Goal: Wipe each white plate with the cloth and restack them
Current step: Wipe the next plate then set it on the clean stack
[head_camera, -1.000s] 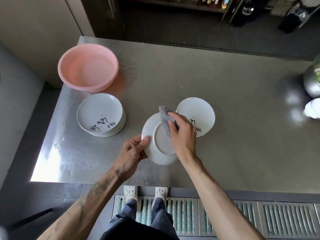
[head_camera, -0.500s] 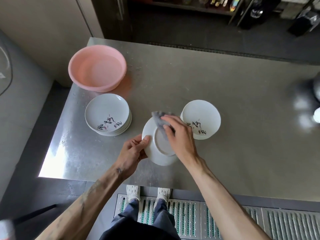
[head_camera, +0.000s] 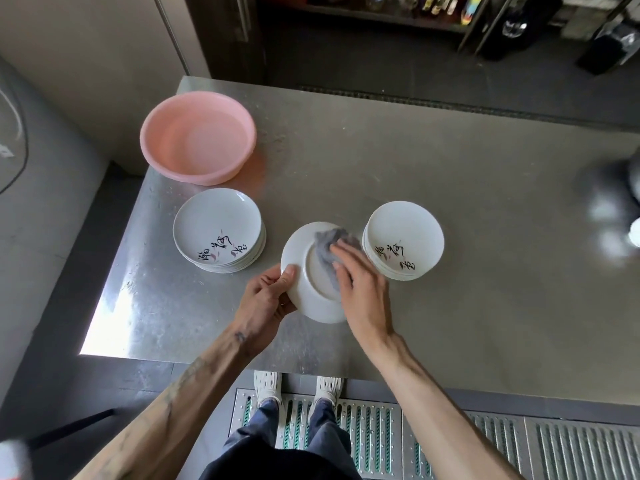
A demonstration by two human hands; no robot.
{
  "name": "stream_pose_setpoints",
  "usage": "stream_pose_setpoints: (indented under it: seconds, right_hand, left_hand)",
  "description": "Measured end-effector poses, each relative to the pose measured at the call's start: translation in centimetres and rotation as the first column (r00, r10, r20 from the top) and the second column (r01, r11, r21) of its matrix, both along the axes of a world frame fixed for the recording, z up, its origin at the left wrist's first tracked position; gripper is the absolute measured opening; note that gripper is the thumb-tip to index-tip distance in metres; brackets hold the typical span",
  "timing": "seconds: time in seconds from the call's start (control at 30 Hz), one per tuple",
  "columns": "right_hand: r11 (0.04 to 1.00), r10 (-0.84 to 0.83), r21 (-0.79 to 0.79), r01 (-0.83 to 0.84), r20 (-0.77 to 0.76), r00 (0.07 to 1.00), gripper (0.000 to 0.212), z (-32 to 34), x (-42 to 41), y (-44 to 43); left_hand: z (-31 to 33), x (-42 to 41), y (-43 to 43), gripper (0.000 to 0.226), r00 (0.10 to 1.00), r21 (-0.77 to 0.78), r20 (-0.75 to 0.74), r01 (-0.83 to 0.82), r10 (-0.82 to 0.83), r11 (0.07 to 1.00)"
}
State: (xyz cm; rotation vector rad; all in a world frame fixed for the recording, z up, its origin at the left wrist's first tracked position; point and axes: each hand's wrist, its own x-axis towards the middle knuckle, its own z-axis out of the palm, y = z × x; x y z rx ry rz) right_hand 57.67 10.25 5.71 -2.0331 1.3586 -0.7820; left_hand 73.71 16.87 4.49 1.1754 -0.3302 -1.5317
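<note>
The upturned plate, held over the steel table between the left stack and right stack, could slip. The left hand pinches only its rim, thumb on top and fingers curled beneath, while the right hand presses the cloth on its base with nearly straight fingers. The plate looks like smooth, hard, probably brittle ware; the grey cloth is soft and crumpled.

The tattooed left forearm and bare right forearm angle inward from below. The left hand grips the rim of an upturned round white ceramic plate, thumb on top and fingers curled behind. The right hand lies palm down, fingers flat, pressing a crumpled grey cloth onto the plate's underside.
</note>
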Motion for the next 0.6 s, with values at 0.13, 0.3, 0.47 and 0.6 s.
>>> stream_pose_setpoints:
  seconds: [0.13,0.3,0.47,0.6]
  right_hand:
    - [0.972,0.233,-0.045,-0.232,0.016,0.972,0.041,-0.1,1.0,2.3]
    - [1.0,0.018,0.014,-0.018,-0.005,1.0,0.038,-0.3,-0.5,-1.2]
    - [0.981,0.194,0.002,-0.195,0.024,0.981,0.042,0.0,0.7,1.9]
    - [0.989,0.147,0.001,-0.147,0.02,0.989,0.038,0.0,0.4,0.1]
  left_hand:
    - [-0.4,0.0,0.2,0.028,1.0,0.015,-0.002,-0.013,0.013,1.0]
    - [-0.4,0.4,0.4,0.034,1.0,0.028,0.031,-0.002,0.002,1.0]
    - [-0.1,0.5,0.0,0.03,1.0,0.014,0.008,-0.012,0.012,1.0]
    - [0.0,0.6,-0.1,0.034,1.0,0.019,0.022,0.003,-0.003,1.0]
